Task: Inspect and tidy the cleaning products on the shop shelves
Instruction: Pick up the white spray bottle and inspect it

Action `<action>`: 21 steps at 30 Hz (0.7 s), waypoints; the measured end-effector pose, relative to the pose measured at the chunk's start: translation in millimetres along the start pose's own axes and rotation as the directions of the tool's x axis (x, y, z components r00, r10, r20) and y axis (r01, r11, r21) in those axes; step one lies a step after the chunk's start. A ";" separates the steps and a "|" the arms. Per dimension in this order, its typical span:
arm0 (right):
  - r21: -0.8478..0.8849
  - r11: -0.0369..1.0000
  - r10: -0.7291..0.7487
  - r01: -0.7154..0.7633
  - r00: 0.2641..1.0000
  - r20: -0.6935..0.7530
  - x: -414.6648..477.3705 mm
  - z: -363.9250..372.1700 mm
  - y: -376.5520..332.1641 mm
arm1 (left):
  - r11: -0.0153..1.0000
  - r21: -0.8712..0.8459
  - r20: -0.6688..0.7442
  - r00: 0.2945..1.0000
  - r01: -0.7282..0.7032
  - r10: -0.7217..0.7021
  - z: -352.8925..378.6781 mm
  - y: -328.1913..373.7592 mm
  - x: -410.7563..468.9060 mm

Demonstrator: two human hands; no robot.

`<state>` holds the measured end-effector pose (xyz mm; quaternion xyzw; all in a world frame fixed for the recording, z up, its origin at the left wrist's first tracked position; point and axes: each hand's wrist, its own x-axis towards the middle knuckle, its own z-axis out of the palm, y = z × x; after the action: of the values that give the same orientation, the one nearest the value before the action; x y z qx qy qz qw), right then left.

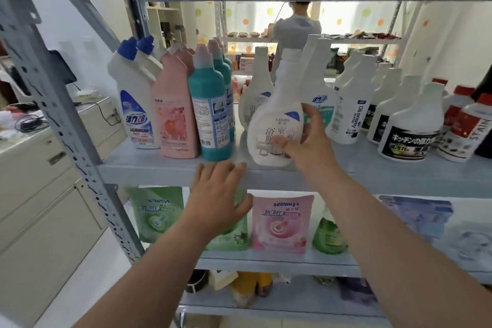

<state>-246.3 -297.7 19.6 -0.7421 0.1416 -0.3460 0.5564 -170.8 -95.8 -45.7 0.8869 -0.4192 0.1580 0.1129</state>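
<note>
Readable print, upper shelf: "Oil enemy", vertical, on white bottle (351,112); "STAIN", vertical, on red-capped bottle (464,130); Japanese "キッチンの", white on black label of white bottle (411,125); blue Chinese "活力28" on blue-capped bottle (135,104); large grey characters "浴" and "室" on white spray bottle (275,114), partly covered by right hand (310,141). Lower shelf: "seaways" on green pouch (158,214) and on pink pouch (282,224). Smaller print too blurred to read.
</note>
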 end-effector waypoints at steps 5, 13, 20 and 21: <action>-0.075 0.997 -0.017 0.015 1.000 -0.024 21.0 15.7 11.8 | 0.999 0.054 -0.052 0.999 -0.002 0.005 19.7 4.0 2.1; -0.187 0.979 -0.092 0.079 0.994 -0.064 34.2 34.7 34.8 | 0.999 0.025 -0.252 0.967 -0.033 0.038 42.9 0.0 7.6; -0.360 0.927 -0.146 0.101 0.985 -0.098 28.3 47.4 33.5 | 1.000 0.004 -0.247 0.969 -0.030 0.030 48.3 -0.4 5.6; -0.372 0.923 -0.144 0.096 0.984 -0.105 26.4 48.0 31.2 | 0.999 0.012 -0.236 0.971 -0.034 0.036 47.2 -1.0 6.0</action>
<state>-189.6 -289.1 -6.6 -0.8157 0.1940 -0.3949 0.3757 -157.6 -115.2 -87.2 0.8547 -0.4177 0.2660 0.1556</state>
